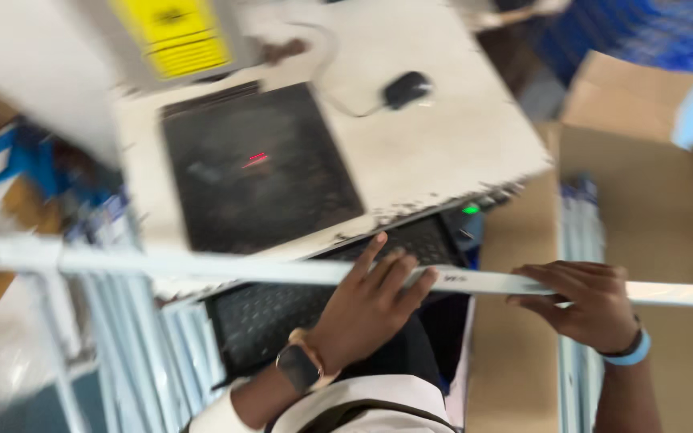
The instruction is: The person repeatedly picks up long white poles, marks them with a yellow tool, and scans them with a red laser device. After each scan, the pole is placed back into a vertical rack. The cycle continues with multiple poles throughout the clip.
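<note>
white strip [282, 269], long and thin, runs level across nearly the whole view, from the left edge to the right edge, just in front of the desk's near edge. left hand [370, 301] lies on it near the middle, fingers spread and laid flat over the strip, thumb hidden beneath, so a real grip cannot be told. right hand [583, 301] is curled over the strip further right, fingers bent down across its top edge and closed on it. a dark watch [298, 367] sits on the left wrist, a light blue band [627, 353] on the right.

behind the strip stands a worn white desk [443, 136] with a chipped front edge. on it lie a black mat [258, 168] with a small red light mark, and a black mouse [407, 87] with its cable trailing left. a black keyboard [282, 317] sits on a tray under the desk edge, partly covered by the left hand and crossed by the strip. a grey unit with a yellow label [174, 36] stands at the back, cut off by the top edge.

an open cardboard box [651, 184] fills the right side. more pale strips [134, 337] stand bundled at lower left. everything is motion-blurred; the blue and brown shapes at far left cannot be made out.
</note>
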Demonstrator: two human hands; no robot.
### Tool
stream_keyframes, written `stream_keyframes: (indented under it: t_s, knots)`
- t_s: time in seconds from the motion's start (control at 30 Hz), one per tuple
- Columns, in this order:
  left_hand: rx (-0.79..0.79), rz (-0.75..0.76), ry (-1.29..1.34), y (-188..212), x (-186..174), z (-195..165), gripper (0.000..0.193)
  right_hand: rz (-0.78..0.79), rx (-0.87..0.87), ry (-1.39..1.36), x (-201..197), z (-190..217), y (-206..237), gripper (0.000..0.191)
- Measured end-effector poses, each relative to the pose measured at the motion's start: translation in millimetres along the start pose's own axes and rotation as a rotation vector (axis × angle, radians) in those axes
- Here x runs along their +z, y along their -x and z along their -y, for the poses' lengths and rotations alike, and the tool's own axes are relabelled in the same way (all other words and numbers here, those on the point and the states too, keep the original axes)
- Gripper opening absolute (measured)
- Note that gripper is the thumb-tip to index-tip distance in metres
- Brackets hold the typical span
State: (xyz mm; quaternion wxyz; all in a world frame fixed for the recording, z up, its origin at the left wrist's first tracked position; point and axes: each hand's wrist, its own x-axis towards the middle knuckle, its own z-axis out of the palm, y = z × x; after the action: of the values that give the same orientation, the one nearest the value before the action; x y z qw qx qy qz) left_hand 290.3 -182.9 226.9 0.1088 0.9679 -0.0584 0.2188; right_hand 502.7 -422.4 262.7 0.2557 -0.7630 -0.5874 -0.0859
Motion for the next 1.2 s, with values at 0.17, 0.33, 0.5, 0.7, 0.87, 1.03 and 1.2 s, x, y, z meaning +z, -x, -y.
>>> stream_keyframes:
  t_s: [0.17, 0.33, 0.5, 0.7, 0.87, 1.03, 1.2]
  knots:
    - [-0.491, 0.254, 0.351, 32.0, 12.6, 63.0, 0.051, -0.156, -0.24, 0.097, 63.3, 9.7, -62.4, 0.031]
    - [-0.432, -0.189, 0.169, 54.4, 19.9, 153.3, 0.049, -0.176, 0.178, -0.362, 117.9, 32.8, -80.4, 0.012]
    - [-0.606, 0.017, 0.197, 60.4, 28.2, 188.8, 0.039, 0.046, 0.24, -0.554, 191.4, 68.4, -84.6, 0.029]
    - [-0.646, -0.021, 0.048, 51.0, 33.6, 187.7, 0.035, 0.099, 0.515, -0.996, 216.2, 92.6, -90.2, 0.025]
    - [-0.479, -0.206, -0.182, 62.6, 43.5, 175.2, 0.035, -0.065, 0.429, -0.86, 223.7, 94.8, -103.0, 0.021]
    - [-0.338, -0.234, -0.27, 70.8, 49.0, 165.6, 0.039, -0.121, 0.364, -0.844, 238.1, 90.1, -95.5, 0.012]
    - [-0.437, -0.068, -0.069, 60.4, 42.8, 177.3, 0.03, -0.25, 0.325, -0.677, 270.8, 83.5, -107.7, 0.005]
